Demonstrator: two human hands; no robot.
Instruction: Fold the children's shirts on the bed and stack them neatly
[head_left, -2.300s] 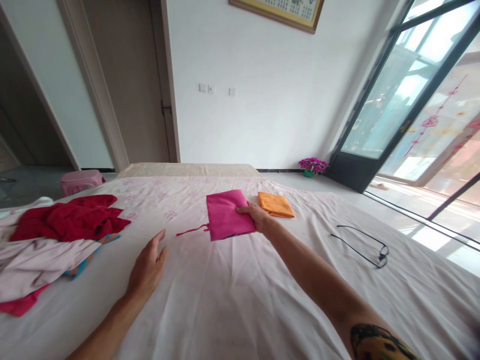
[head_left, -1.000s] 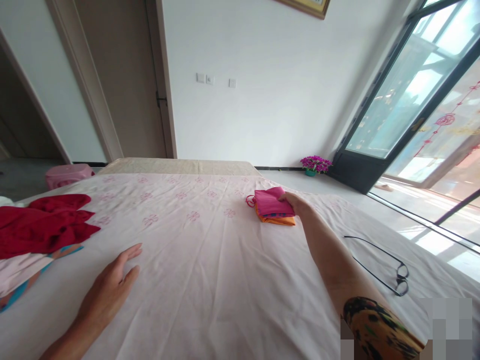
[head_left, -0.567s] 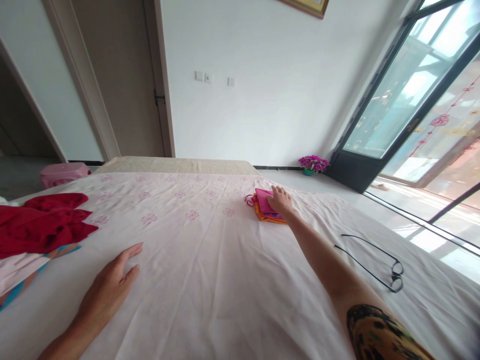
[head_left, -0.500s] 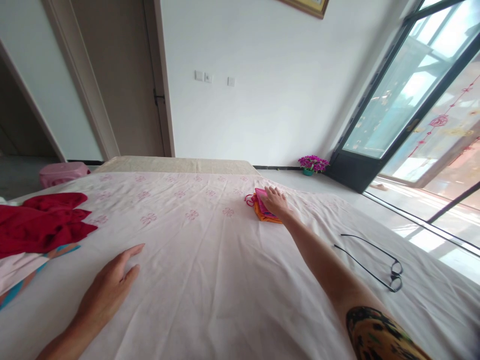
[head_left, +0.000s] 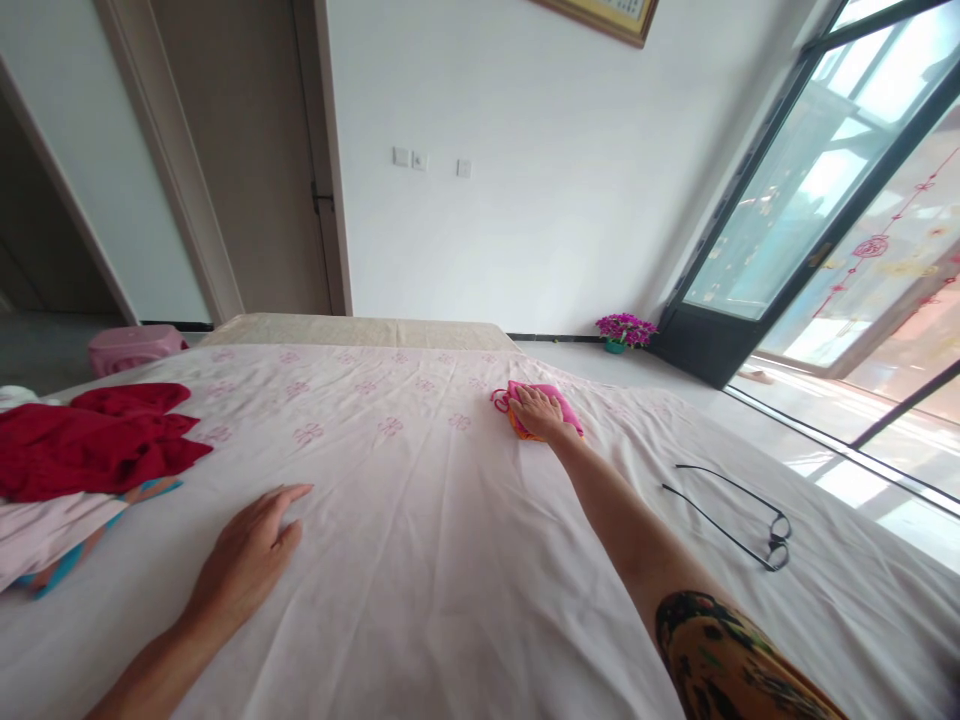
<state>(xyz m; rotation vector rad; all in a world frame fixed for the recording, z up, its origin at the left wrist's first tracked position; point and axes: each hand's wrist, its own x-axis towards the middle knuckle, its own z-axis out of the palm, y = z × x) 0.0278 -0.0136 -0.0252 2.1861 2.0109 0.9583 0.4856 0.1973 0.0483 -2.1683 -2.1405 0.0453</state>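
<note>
- Two bare hands are out over a bed covered with a pale pink sheet point(head_left: 450, 560) printed with small pink motifs.
- The right hand point(head_left: 537, 412) lies palm down on a folded pink cloth point(head_left: 564, 402), its fingers point(head_left: 523, 399) spread flat and gripping nothing.
- That pink cloth sits on top of a folded orange cloth point(head_left: 519, 431), of which only a thin edge shows on the near side of the right hand.
- A short pink drawstring loop point(head_left: 499, 400) pokes out of the stack on the side toward the red garments.
- The left hand point(head_left: 247, 555) rests flat on the sheet, well apart from the pink cloth and nearer to the person, its fingers loosely extended and holding nothing.
- A heap of red garments point(head_left: 97, 445) lies far from the pink cloth, beyond the left hand, on top of a pale pink garment point(head_left: 45, 525) with a strip of teal and orange fabric point(head_left: 67, 565) showing under it.
- A pair of black-framed glasses point(head_left: 739, 510) lies on the sheet on the window side of the pink cloth, well apart from it.
- A tattoo point(head_left: 727, 660) marks the right forearm close to the camera.
- Past the far end of the bed from the pink cloth, a small pot of purple flowers point(head_left: 625, 330) stands on the floor by the dark-framed glass door point(head_left: 810, 220).
- A pink stool point(head_left: 133, 348) stands on the floor behind the red garments, near the doorway.
</note>
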